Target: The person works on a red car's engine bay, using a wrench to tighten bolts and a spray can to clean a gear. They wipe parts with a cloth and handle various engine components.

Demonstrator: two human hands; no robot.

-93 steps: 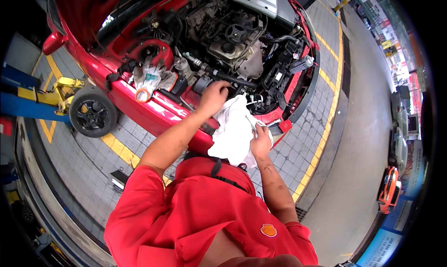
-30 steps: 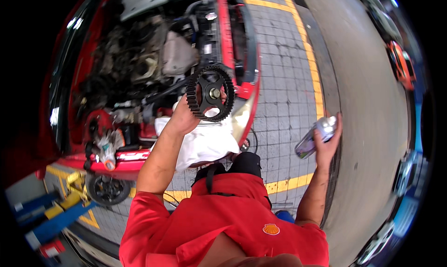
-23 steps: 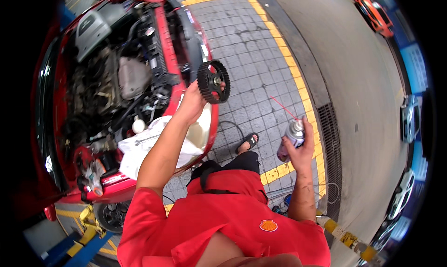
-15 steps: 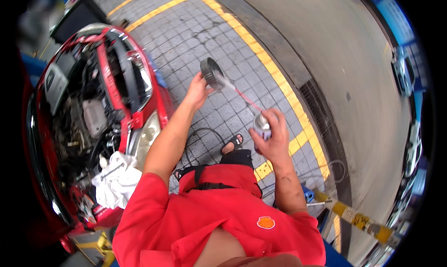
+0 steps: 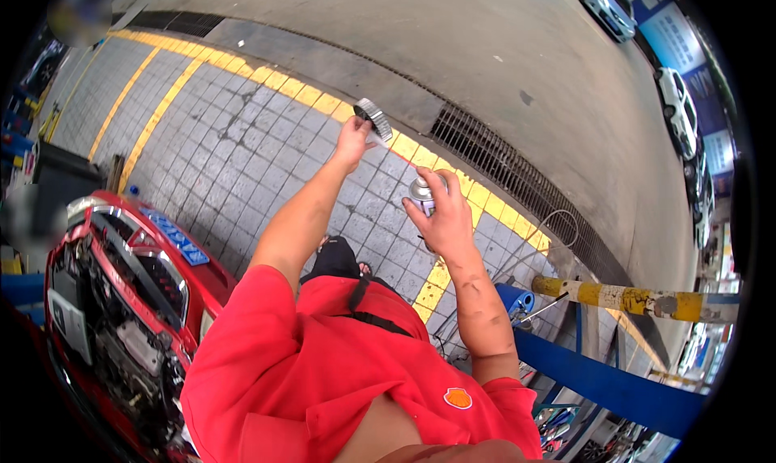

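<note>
The toothed wheel (image 5: 375, 118) looks ridged and metallic, the spray can (image 5: 420, 191) shiny metal, the shirt (image 5: 267, 358) matt cloth, the car (image 5: 212, 279) glossy.

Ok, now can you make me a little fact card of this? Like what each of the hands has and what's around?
Left hand: holds a round grey toothed wheel
Right hand: holds a silver-topped spray can
Straw: thin red straw on the can, pointing toward the wheel
Lower left: shiny red car, engine bay uncovered
Right side: round yellow-and-white pole
Ground: square grey tiles; dark slotted drain cover
</note>
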